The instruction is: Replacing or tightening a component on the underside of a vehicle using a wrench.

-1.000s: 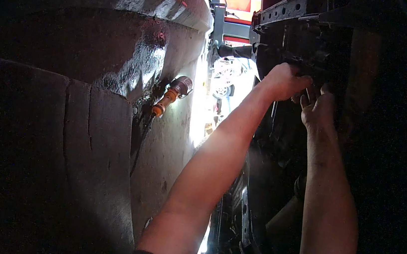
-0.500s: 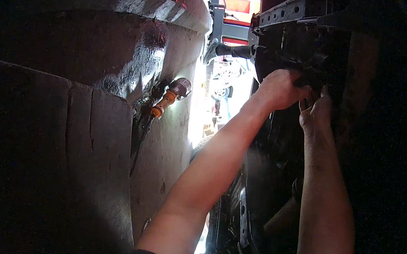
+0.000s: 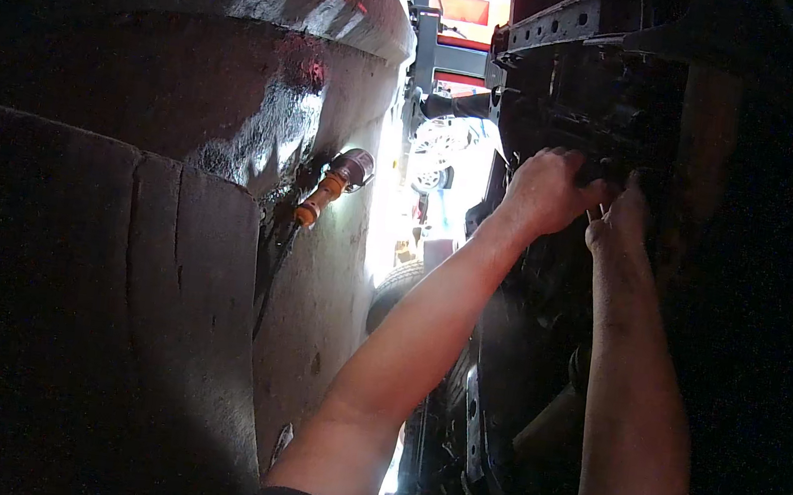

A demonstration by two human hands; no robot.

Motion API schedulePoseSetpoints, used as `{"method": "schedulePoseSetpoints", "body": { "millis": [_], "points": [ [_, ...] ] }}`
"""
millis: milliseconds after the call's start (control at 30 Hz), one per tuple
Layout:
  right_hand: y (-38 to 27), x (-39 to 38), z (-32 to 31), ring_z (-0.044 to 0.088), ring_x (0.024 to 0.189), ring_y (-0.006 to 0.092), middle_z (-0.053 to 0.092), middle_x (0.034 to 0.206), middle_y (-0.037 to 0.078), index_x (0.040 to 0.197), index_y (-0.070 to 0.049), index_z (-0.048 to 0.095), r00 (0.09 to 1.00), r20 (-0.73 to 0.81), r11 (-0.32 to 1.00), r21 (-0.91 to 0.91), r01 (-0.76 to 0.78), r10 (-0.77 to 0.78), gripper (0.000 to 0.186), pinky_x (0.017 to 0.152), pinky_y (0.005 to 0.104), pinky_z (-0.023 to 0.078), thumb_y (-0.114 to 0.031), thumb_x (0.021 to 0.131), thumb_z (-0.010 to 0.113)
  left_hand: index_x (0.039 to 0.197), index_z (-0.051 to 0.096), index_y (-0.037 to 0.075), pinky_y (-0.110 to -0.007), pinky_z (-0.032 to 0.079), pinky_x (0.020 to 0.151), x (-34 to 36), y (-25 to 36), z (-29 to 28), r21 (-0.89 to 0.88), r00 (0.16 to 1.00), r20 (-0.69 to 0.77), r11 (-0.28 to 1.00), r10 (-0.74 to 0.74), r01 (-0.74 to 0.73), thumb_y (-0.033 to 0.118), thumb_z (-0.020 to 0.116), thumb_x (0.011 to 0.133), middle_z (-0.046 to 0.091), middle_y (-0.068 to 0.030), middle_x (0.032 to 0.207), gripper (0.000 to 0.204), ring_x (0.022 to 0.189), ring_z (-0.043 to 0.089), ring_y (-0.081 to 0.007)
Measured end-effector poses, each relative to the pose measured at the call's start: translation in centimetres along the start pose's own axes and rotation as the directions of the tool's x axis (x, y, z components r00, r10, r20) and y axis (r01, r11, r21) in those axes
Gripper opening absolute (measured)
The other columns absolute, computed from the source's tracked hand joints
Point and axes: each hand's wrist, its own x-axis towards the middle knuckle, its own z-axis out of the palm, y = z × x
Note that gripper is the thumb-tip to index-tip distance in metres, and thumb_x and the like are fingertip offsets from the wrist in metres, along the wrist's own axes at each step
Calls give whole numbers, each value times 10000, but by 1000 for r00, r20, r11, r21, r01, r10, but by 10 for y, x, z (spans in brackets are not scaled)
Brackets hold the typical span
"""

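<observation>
Both of my bare hands reach up into the dark underside of a vehicle (image 3: 570,101). My left hand (image 3: 548,191) has its fingers bent and closed against a dark part, which I cannot make out. Close beside it, to the right and slightly lower, my right hand (image 3: 621,219) is raised with thumb and fingers drawn together. Its fingertips meet the left hand's fingers, and shadow hides what lies between them.
An orange-handled work lamp (image 3: 330,191) hangs by its cord on the stained wall (image 3: 315,277) at left. A perforated metal rail (image 3: 554,26) runs above my hands. A tyre (image 3: 396,292) and a slotted bracket (image 3: 474,423) show lower down. Bright light fills the gap beyond.
My left hand has shifted slightly down, its fingers more visible over the dark part. The right hand stays almost in place. A grey shape beside the bright gap has mostly gone from view.
</observation>
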Motion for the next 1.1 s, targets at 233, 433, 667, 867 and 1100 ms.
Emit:
{"method": "schedulePoseSetpoints", "body": {
  "millis": [233, 433, 667, 867, 1100],
  "points": [
    [-4, -2, 0, 575, 963, 158, 654, 1031, 4, 1168, -148, 597, 999, -40, 997, -75, -5, 2, 297, 947, 393, 394, -371, 1032, 456, 910, 687, -31, -494, 511, 848, 6, -9, 2, 50, 994, -40, 994, 102, -100, 404, 703, 796, 663, -271, 939, 449, 943, 636, -425],
    [-4, 1, 0, 585, 975, 159, 645, 1079, 27, 1193, -133, 586, 998, -3, 996, -60, 59, -59, 303, 976, 405, 397, -360, 1017, 490, 968, 689, -24, -489, 508, 855, 14, -10, -2, -33, 994, 82, 997, 73, -70, 392, 694, 802, 668, -279, 953, 447, 947, 641, -427],
    [2, 5, 1, 605, 955, 166, 648, 1044, 52, 1203, -116, 567, 997, -57, 995, -90, 53, -58, 339, 956, 402, 420, -375, 991, 519, 973, 705, 0, -488, 513, 846, 15, -10, -11, 14, 991, 76, 994, 108, -109, 395, 703, 778, 678, -262, 947, 441, 947, 647, -419],
    [1, 6, 2, 616, 911, 172, 640, 1038, 38, 1193, -111, 574, 992, -72, 991, -92, 98, -105, 320, 923, 380, 440, -346, 981, 525, 988, 711, 34, -488, 507, 811, 8, -2, -14, 37, 995, 93, 999, 33, -37, 384, 684, 830, 678, -251, 978, 385, 955, 641, -424],
    [0, -5, 10, 595, 1012, 183, 631, 1115, 26, 1189, -124, 585, 997, 77, 998, 56, 3, -7, 295, 926, 376, 456, -320, 998, 475, 963, 697, -24, -491, 504, 818, 5, -15, -8, -104, 999, 54, 994, -9, 14, 391, 696, 800, 659, -293, 923, 446, 927, 643, -439]
  ]
}}
